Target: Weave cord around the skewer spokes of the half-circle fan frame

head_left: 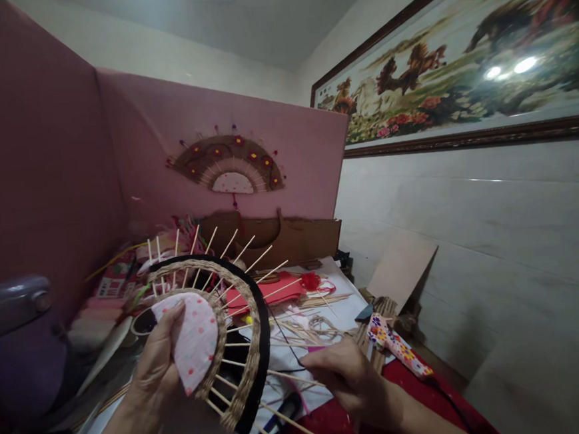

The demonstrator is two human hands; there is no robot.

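Note:
My left hand (158, 364) grips a half-round fan frame (253, 363) by its pale, pink-spotted centre (196, 338), with the thumb on the front face. Thin wooden sticks radiate from that centre through a woven straw-coloured arc edged with a black band (263, 343). To the right of the fan, my right hand (349, 376) pinches a thin dark cord (287, 337) that runs up to the black band. Its fingers are closed and curled. The fan is held tilted above the table.
A finished-looking fan (230, 165) hangs on the pink panel (309, 155) behind. Red sheets (270, 291), loose sticks and string lie across the white table surface. At right rests a flower-patterned glue gun (400, 349) beside corrugated cardboard. A lilac container (17, 352) stands at far left.

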